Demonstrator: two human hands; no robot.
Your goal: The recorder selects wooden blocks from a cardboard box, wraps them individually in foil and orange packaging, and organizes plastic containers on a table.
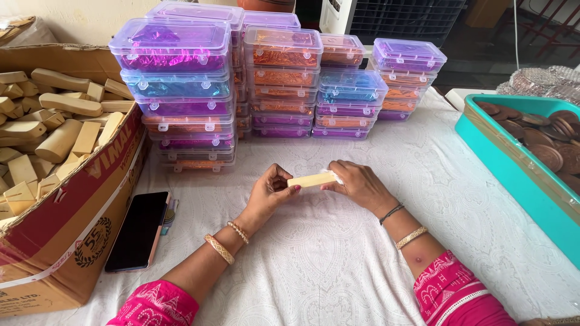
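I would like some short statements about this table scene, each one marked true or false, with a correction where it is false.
1. Both hands hold one pale wooden stick between them. True: the left hand grips one end, the right hand the other.
2. The cardboard box at the left is filled with coins. False: it holds pale wooden pieces.
3. A dark phone lies on the white cloth beside that box. True.
4. The clear plastic boxes are scattered singly. False: they stand in stacks behind the hands.
5. The teal tray at the right holds brown discs. True.
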